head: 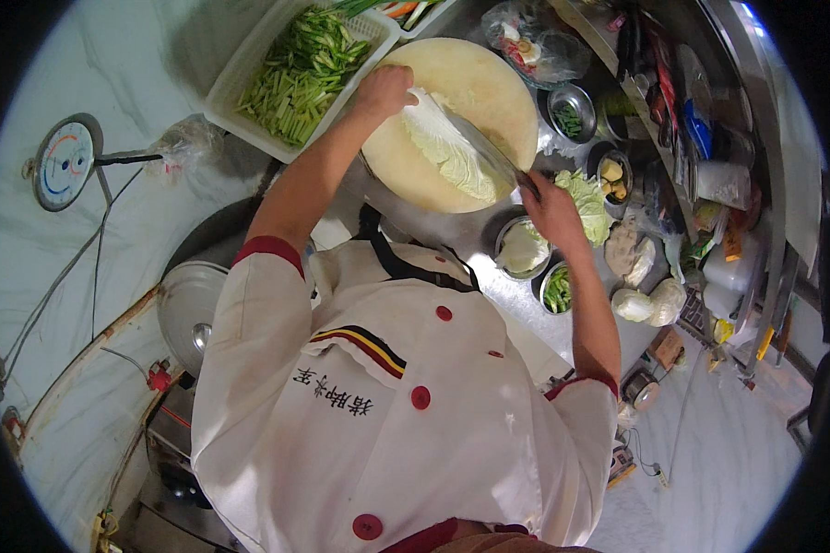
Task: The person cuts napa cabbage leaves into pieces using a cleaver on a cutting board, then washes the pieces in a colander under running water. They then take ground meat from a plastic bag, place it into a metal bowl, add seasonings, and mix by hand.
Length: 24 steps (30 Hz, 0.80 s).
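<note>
On a round, pale chopping board (484,76) lies a napa cabbage leaf (443,142), its white stem towards the upper left. My left hand (385,91) grips the stem end at the board's left edge. My right hand (555,211) holds a kitchen knife (487,148) by its handle. The blade extends up and left along the leaf's right side; whether it touches the leaf I cannot tell. Just below my right hand, a metal bowl (503,266) contains cabbage pieces (523,247). Another cabbage leaf (584,200) rests on the counter beyond that hand.
A white plastic basket (225,114) of cut green vegetables (297,76) adjoins the board's left side. Small bowls hold chopped greens (567,119), yellow pieces (613,178) and sliced green vegetables (557,289). Cabbage heads (633,305) stand at right, below a cluttered shelf (653,152).
</note>
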Motion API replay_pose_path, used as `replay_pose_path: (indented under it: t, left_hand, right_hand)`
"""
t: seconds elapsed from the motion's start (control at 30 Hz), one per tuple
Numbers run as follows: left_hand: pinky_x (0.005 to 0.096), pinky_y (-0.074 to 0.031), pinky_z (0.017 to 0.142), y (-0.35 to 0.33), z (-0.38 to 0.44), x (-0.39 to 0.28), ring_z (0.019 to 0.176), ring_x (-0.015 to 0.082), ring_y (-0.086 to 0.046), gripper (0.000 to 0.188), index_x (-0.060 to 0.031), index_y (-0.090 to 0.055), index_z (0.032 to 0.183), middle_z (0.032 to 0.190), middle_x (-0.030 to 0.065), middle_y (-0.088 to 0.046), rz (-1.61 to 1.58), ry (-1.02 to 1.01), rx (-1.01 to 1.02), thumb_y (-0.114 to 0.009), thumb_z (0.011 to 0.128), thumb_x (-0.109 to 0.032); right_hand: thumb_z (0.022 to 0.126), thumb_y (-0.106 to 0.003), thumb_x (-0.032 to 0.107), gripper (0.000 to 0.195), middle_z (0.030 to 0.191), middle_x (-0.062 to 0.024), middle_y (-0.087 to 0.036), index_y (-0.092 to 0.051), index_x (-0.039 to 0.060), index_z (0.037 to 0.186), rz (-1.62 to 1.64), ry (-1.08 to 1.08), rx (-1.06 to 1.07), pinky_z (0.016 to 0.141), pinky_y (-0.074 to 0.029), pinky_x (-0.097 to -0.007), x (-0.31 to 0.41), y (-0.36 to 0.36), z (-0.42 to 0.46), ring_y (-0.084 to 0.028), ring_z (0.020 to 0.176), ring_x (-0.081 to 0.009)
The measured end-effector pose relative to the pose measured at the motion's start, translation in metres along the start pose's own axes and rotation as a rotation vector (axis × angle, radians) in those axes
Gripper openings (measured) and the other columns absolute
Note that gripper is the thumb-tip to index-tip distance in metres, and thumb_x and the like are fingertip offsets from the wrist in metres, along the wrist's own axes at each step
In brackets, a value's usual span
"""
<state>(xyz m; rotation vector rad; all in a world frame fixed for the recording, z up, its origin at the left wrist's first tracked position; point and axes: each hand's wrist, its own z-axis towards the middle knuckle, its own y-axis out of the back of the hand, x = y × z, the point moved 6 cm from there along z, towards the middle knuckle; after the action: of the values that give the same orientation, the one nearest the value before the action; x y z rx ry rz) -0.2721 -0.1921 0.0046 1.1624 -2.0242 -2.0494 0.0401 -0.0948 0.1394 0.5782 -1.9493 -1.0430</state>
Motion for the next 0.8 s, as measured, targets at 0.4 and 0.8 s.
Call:
replay_pose_path:
  t: [0.4, 0.8]
  left_hand:
    - [0.0393, -0.053, 0.078, -0.01, 0.032, 0.007, 0.091, 0.0259, -0.066, 0.025, -0.0156, -0.069, 0.083, 0.09, 0.0054, -0.069, 0.031, -0.018, 0.15, -0.078, 0.061, -0.024]
    - [0.041, -0.047, 0.089, -0.002, 0.021, -0.022, 0.109, 0.0273, -0.056, 0.035, -0.0175, -0.064, 0.098, 0.104, 0.0063, -0.062, 0.158, -0.267, 0.081, -0.077, 0.066, -0.02]
  right_hand:
    - [0.09, -0.058, 0.026, 0.028, 0.091, -0.0196, -0.067, -0.063, 0.008, 0.111, -0.036, 0.139, 0.005, 0.072, -0.051, -0.0482, 0.058, 0.009, 0.021, -0.064, 0.084, -0.0395]
    - [0.088, -0.061, 0.02, 0.027, 0.084, -0.0183, -0.067, -0.064, 0.0092, 0.113, -0.074, -0.095, 0.009, 0.067, -0.05, -0.0447, -0.011, 0.039, -0.089, -0.065, 0.079, -0.0371]
